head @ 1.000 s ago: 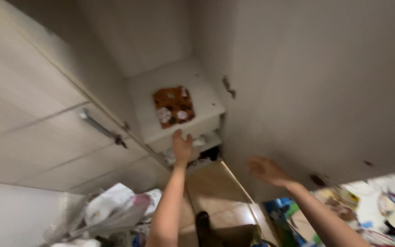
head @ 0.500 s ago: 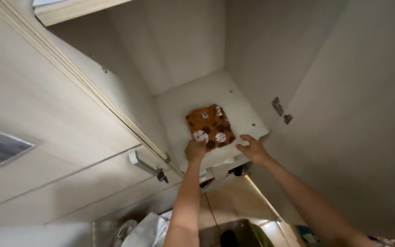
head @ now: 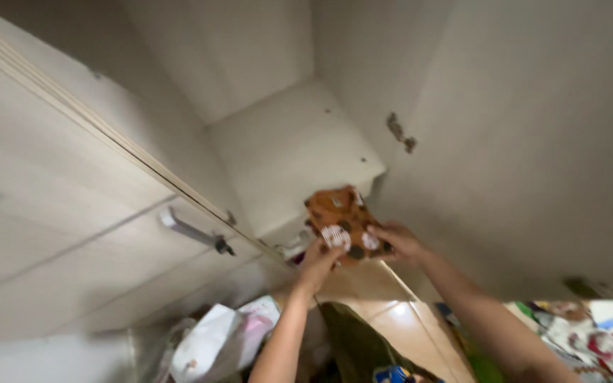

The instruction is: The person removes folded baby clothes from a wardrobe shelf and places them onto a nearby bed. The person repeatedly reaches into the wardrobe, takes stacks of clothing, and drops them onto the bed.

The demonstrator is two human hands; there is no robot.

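Now the folded orange patterned cloth (head: 342, 221) is off the white shelf (head: 289, 159) and held in the air just past its front edge. Left hand (head: 318, 260) grips it from below, right hand (head: 399, 241) pinches its right side. Half a second ago it lay flat on the shelf, both hands only touching its near edge. Shelf surface now bare; cupboard handle (head: 194, 231) sits left of the hands.
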